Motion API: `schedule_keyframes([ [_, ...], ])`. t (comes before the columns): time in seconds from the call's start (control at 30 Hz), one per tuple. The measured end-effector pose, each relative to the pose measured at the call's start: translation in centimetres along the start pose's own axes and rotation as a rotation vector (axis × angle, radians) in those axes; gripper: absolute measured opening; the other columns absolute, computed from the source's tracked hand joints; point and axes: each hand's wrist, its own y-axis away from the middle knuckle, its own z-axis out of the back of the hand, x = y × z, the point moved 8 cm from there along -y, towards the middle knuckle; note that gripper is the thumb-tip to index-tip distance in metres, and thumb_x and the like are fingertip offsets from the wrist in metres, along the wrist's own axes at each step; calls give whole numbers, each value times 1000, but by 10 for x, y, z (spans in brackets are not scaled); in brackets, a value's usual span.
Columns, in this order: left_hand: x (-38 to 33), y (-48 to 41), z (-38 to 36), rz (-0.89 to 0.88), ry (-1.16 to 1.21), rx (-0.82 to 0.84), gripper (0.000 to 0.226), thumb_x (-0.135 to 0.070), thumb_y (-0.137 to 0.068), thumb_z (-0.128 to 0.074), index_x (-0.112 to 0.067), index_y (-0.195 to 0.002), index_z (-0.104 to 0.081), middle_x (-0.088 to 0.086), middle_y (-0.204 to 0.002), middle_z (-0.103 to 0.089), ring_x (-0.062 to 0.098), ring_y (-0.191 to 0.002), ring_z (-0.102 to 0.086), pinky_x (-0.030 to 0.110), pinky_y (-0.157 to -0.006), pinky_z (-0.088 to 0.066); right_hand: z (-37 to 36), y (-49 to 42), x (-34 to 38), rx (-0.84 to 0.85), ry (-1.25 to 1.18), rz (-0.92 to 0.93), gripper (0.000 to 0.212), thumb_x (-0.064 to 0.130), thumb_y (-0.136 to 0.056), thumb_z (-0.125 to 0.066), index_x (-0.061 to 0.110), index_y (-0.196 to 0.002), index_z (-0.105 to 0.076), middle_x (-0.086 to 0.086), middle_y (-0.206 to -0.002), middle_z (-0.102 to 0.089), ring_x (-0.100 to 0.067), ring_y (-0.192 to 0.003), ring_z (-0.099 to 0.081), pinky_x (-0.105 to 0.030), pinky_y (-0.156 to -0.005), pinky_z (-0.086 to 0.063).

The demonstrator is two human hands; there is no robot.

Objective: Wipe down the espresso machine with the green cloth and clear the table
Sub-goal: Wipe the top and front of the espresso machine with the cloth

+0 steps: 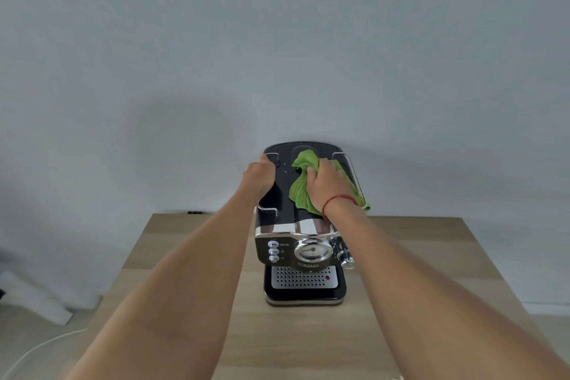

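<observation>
A black and chrome espresso machine [303, 251] stands on the wooden table [191, 256], its back against the wall. The green cloth [300, 191] lies crumpled on the machine's black top. My right hand [325, 183] grips the cloth and presses it down on the top, right of centre. My left hand [260, 177] curls over the machine's top left edge, by the chrome rail. A round gauge, three buttons and a perforated drip tray show on the machine's front.
A plain grey wall rises directly behind the machine. The table's left edge drops to a floor with a white cable [34, 352] and a white object [40, 299]. My forearms stretch over the table's middle.
</observation>
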Motion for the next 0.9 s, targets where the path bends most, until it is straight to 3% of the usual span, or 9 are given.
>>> schedule_keyframes([
  [0.1,-1,0,-1,-6,3,11,58,-35,-103,-13,0,-144,-35,21,-146,-39,35,-136,-35,42,-111,-26,2,5,8,-38,-155,66,48,21,-102,-36,13,-148,-25,-11,-140,-47,-31,-128,-46,-39,-99,-41],
  [0.27,0,-5,-3,-5,14,22,60,-38,-103,-13,1,-143,-36,20,-145,-41,34,-135,-38,41,-110,-27,-1,-7,16,-5,-120,133,37,23,-101,-36,6,-134,-43,-12,-136,-48,-29,-124,-47,-35,-98,-39],
  [0.43,1,-13,-4,3,23,11,62,-41,-102,-15,1,-144,-35,20,-146,-41,33,-136,-38,40,-111,-26,-3,-32,23,41,-130,117,41,27,-101,-35,7,-137,-41,-11,-140,-44,-28,-127,-45,-33,-101,-37],
  [0.73,5,-31,-9,5,38,15,61,-40,-103,-15,-1,-145,-34,18,-149,-38,33,-137,-36,41,-113,-25,-11,-80,25,60,-72,62,33,36,-88,-44,9,-97,-60,-8,-98,-64,-29,-92,-59,-32,-76,-44],
  [0.9,1,-28,-8,-52,72,8,55,-33,-104,-13,-5,-147,-33,16,-151,-36,31,-140,-32,40,-115,-23,-12,-80,26,70,-69,69,34,35,-88,-41,8,-99,-60,-8,-98,-64,-29,-93,-60,-32,-75,-45],
])
